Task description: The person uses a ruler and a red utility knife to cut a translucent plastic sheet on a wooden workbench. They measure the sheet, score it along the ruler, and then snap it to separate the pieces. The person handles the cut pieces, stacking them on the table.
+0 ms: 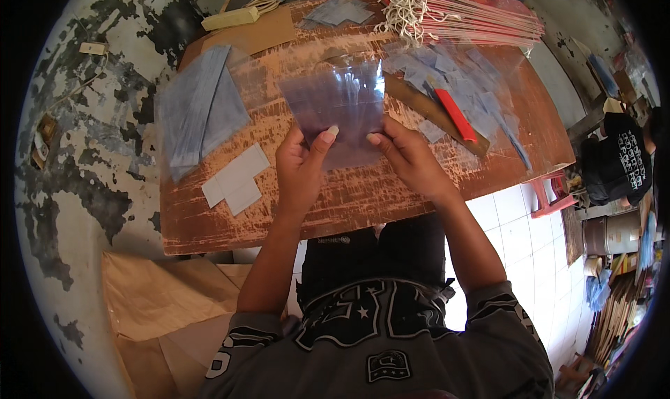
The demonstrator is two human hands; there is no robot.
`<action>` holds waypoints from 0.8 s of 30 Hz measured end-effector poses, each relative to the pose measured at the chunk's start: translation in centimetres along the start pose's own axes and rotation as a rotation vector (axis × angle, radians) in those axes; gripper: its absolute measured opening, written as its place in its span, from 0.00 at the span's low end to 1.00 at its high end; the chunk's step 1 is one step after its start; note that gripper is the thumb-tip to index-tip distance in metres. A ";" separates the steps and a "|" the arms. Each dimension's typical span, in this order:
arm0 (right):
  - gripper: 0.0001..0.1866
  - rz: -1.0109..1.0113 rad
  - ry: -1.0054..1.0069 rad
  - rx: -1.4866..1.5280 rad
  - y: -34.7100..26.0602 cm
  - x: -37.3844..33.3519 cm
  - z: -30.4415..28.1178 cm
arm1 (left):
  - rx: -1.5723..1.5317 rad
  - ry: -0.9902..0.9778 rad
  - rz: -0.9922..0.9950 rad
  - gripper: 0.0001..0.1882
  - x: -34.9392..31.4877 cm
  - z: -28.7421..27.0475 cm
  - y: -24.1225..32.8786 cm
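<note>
Between my two hands is a clear bluish plastic sheet, held up over the middle of the worn brown table. My left hand pinches its lower left part, thumb on top. On the lower right, my right hand grips it the same way. Light glints off the sheet's upper edge, and a crease runs across it. To the right lies a red-handled cutter on a flat brown strip. White paper pieces rest left of my left hand.
Stacked clear plastic strips lie at the table's left. Scattered plastic offcuts cover the right side. A bundle of red pieces with white cords sits at the far edge, near a power strip. A red stool stands at right.
</note>
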State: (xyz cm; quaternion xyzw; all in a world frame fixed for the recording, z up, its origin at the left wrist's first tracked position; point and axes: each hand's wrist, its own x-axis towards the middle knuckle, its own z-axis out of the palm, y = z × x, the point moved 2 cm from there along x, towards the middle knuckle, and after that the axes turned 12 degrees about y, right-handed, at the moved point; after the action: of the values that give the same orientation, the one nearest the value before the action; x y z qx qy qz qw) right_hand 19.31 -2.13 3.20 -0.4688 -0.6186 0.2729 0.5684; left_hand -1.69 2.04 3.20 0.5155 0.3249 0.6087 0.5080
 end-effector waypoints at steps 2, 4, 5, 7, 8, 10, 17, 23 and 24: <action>0.10 0.036 0.010 0.040 0.5 -0.6 0.0 | -0.011 0.019 0.002 0.15 -0.6 0.1 -0.5; 0.09 0.097 0.034 0.136 0.9 -0.9 0.2 | -0.024 0.023 0.003 0.16 -1.1 0.2 -0.7; 0.10 0.115 0.049 0.166 0.8 -1.0 0.3 | -0.016 0.025 0.002 0.16 -1.3 0.2 -0.6; 0.10 0.149 0.078 0.228 0.4 -1.0 0.4 | 0.004 0.028 0.005 0.17 -1.6 0.2 -0.3; 0.10 0.144 0.076 0.236 0.2 -1.0 0.7 | 0.004 0.032 0.003 0.18 -1.8 0.1 -0.3; 0.11 0.134 0.075 0.247 -0.2 -1.0 1.1 | 0.001 0.037 -0.001 0.19 -2.1 0.0 -0.6; 0.18 0.121 0.166 0.289 -0.1 -1.6 2.7 | -0.067 0.071 -0.067 0.23 -2.9 1.1 -1.5; 0.18 0.135 0.183 0.302 0.3 -1.9 3.1 | -0.051 0.110 -0.022 0.23 -3.1 0.9 -1.6; 0.18 0.138 0.177 0.293 0.4 -2.0 2.9 | -0.033 0.113 -0.019 0.23 -3.1 0.8 -1.3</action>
State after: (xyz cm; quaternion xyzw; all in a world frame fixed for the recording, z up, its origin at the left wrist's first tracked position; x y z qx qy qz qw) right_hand 16.48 -3.15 1.40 -0.4447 -0.4860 0.3562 0.6627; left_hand -0.66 -0.64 1.26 0.4687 0.3479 0.6375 0.5029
